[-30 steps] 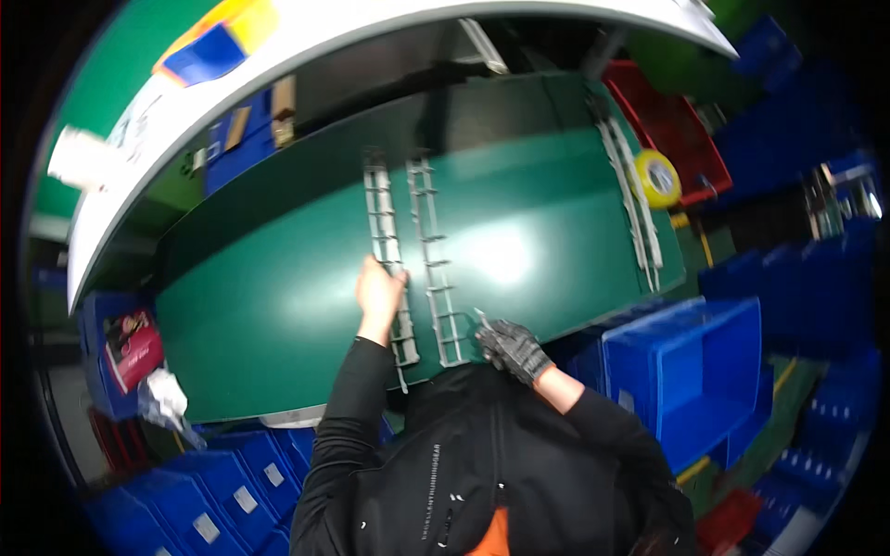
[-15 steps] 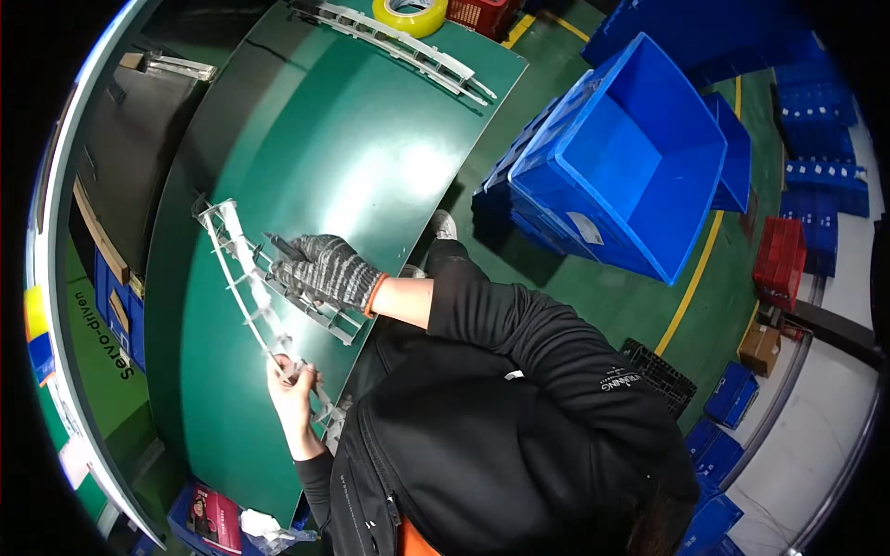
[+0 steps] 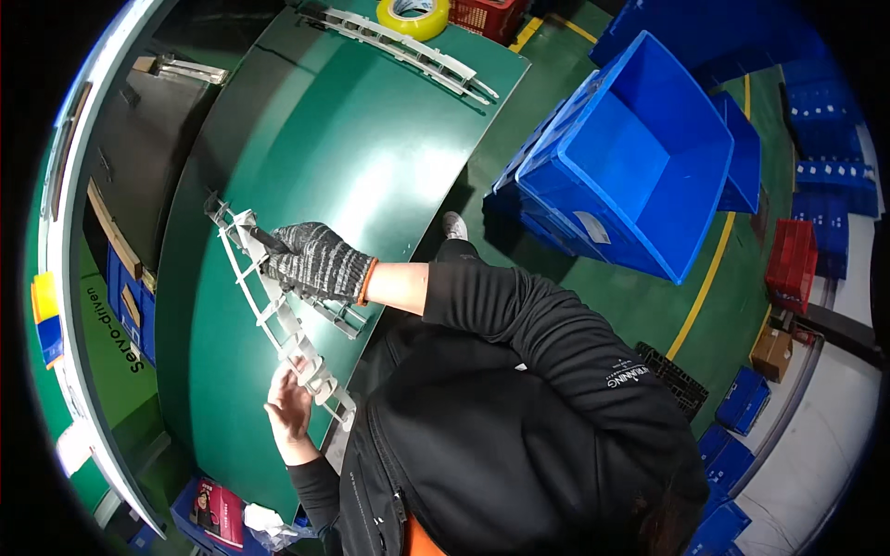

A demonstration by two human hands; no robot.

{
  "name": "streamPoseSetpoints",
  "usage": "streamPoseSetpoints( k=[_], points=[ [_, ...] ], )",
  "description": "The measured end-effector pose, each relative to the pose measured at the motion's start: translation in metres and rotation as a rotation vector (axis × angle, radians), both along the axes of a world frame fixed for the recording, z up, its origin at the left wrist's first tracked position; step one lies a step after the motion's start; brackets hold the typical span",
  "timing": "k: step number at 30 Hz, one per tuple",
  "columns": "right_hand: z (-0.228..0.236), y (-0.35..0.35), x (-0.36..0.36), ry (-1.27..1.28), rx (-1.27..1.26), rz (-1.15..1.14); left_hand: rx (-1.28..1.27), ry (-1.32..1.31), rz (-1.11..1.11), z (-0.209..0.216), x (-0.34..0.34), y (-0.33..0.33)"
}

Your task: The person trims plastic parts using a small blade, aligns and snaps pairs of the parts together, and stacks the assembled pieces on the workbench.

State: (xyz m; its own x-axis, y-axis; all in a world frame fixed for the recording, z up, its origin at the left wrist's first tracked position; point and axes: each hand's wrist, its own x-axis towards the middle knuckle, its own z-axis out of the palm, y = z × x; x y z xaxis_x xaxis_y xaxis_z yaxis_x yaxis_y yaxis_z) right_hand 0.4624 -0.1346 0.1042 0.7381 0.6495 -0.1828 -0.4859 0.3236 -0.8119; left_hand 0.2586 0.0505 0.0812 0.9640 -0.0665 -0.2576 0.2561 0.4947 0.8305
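A long, pale plastic frame with cross ribs (image 3: 262, 313) lies slantwise over the green table, its near end by my jacket. My right hand (image 3: 320, 264), in a grey-and-black knitted glove, is closed around a slim dark tool (image 3: 269, 241) above the upper part of this frame. The tool's tip is hard to make out. My bare left hand (image 3: 290, 412) is beside the lower end, fingers stretched out and fingertips against the ribs. Partly hidden under my right hand is a second ribbed frame (image 3: 341, 320).
Another ribbed frame (image 3: 408, 51) rests at the table's far edge, by a roll of yellow tape (image 3: 413, 18). Large blue crates (image 3: 593, 139) stand on the floor to the right. A blue bin with a red package (image 3: 220, 514) sits at lower left.
My left hand has loosened its pinch on the frame's lower end and opened out. My right hand, with the dark tool, has shifted slightly and turned over the frame.
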Motion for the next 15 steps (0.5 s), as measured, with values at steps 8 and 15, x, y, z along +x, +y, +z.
streamPoseSetpoints(
  k=[8, 15],
  points=[
    [0.008, 0.008, -0.016, -0.127, -0.061, -0.020, -0.030, 0.241, 0.112, 0.034, 0.042, -0.042],
    [0.014, 0.002, -0.012, -0.638, -0.490, 0.144, 0.002, 0.163, 0.273, 0.036, 0.014, -0.040]
  ],
)
